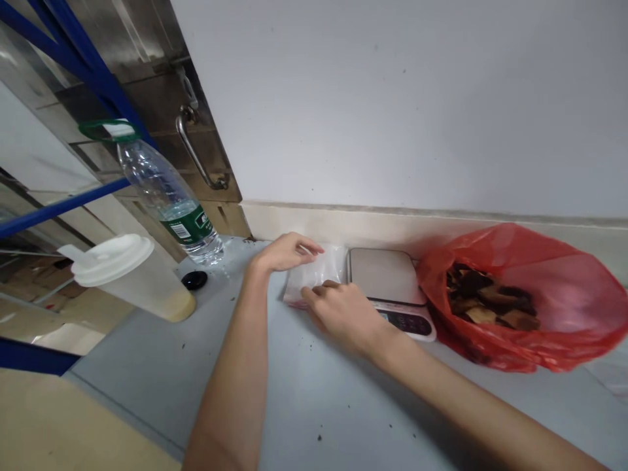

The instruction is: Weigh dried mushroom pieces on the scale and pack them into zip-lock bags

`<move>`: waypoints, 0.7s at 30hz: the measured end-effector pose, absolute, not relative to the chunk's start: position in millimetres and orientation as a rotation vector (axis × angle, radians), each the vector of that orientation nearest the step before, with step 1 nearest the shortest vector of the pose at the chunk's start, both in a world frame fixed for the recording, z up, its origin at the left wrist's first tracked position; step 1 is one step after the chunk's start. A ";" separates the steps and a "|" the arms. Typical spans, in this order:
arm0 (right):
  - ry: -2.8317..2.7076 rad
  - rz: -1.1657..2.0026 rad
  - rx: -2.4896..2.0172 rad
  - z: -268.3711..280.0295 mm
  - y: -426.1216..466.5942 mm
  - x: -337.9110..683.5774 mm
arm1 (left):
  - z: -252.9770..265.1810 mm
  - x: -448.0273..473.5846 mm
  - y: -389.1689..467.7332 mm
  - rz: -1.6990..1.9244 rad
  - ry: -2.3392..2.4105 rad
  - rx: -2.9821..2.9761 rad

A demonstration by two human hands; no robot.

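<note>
A small stack of clear plastic bags point(330, 263) lies on the grey table against the wall. My left hand point(287, 252) is over its far left side, fingers stretched out and slightly bent, with nothing visible in them. Curled at the near edge of the stack, my right hand point(343, 309) has its fingertips together on a plastic bag; the thumb is mostly hidden. Just right of the bags sits a digital kitchen scale point(383, 275) with a bare weighing plate, its dark control panel partly behind my right hand.
An open red plastic bag point(564, 340) holding brown dried pieces point(490, 297) stands right of the scale. To the left are a large water bottle point(161, 190), a lidded plastic cup point(142, 288) and a black cap point(194, 280). Dark crumbs dot the table point(294, 405).
</note>
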State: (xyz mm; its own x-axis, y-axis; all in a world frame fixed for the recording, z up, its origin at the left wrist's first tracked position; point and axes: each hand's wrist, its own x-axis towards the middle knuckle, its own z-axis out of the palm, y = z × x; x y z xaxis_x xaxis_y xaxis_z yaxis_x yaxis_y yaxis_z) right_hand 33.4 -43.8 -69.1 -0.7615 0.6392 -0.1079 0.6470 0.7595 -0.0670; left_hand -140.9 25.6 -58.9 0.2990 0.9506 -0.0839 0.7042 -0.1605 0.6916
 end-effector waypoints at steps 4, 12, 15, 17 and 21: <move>2.914 -0.235 1.017 -78.5 -44.6 44.5 | -70.5 -127.7 28.7 0.278 1.523 1.966; 2.901 -0.331 0.962 -76.6 -56.0 57.6 | -74.6 -113.3 25.4 -0.024 1.634 2.003; 2.904 -0.498 0.919 -63.9 -57.1 70.8 | -71.4 -107.2 25.2 -0.108 1.659 2.018; 2.895 -0.625 0.890 -51.6 -56.1 84.9 | -67.8 -104.2 25.4 -0.156 1.674 2.025; 3.053 -0.856 0.959 -26.8 -50.7 122.0 | -54.1 -100.9 25.0 -0.217 1.673 2.057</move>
